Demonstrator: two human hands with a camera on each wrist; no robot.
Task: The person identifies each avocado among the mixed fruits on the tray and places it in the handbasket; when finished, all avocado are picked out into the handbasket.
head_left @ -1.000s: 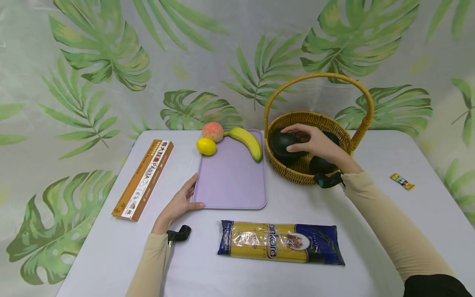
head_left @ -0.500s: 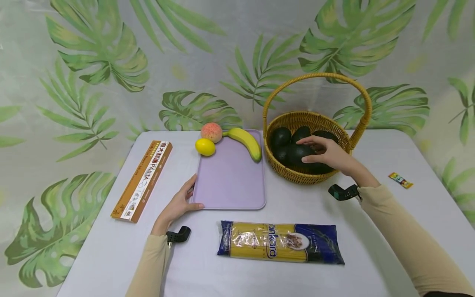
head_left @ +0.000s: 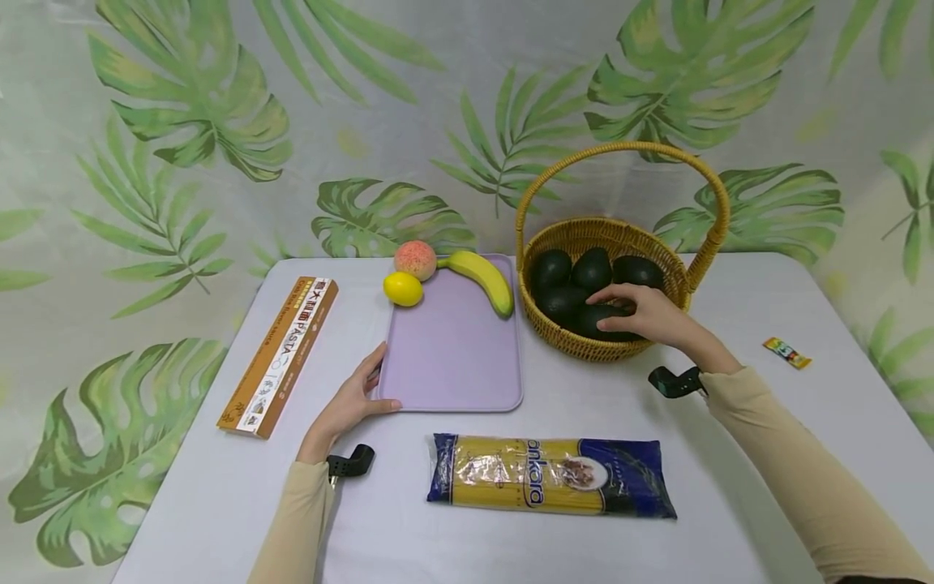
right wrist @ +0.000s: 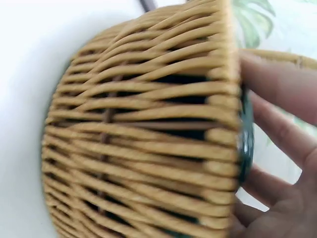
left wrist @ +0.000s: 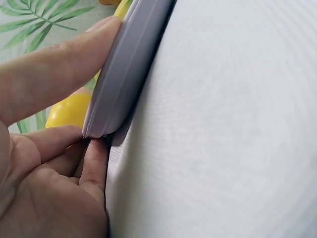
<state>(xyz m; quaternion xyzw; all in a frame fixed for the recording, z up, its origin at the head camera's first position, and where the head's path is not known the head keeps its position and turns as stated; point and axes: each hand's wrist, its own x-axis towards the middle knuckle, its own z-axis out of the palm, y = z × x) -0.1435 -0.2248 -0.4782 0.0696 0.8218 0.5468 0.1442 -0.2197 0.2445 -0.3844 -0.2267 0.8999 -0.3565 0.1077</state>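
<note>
In the head view, my left hand point(head_left: 349, 405) grips the near left corner of a lilac tray point(head_left: 452, 357). The left wrist view shows the thumb on the tray's rim point(left wrist: 116, 79) and the other fingers around its corner. My right hand point(head_left: 657, 316) reaches into a wicker basket point(head_left: 584, 347), thumb and fingers around a dark green avocado point(head_left: 594, 323) at the near side. Several more avocados point(head_left: 560, 303) lie beside it. In the right wrist view, the basket's woven wall point(right wrist: 133, 129) hides most of the held avocado point(right wrist: 246, 144).
A banana point(head_left: 483, 280) lies across the tray's far right corner. A peach point(head_left: 416, 260) and a lemon point(head_left: 404, 289) sit at its far left corner. A pasta box point(head_left: 280, 357) lies left, a spaghetti pack point(head_left: 550, 477) in front, a small wrapped snack point(head_left: 787, 353) right.
My right hand has carried an avocado from the basket's left side toward its near right side, then lowered it among the others. My left hand has stayed on the tray.
</note>
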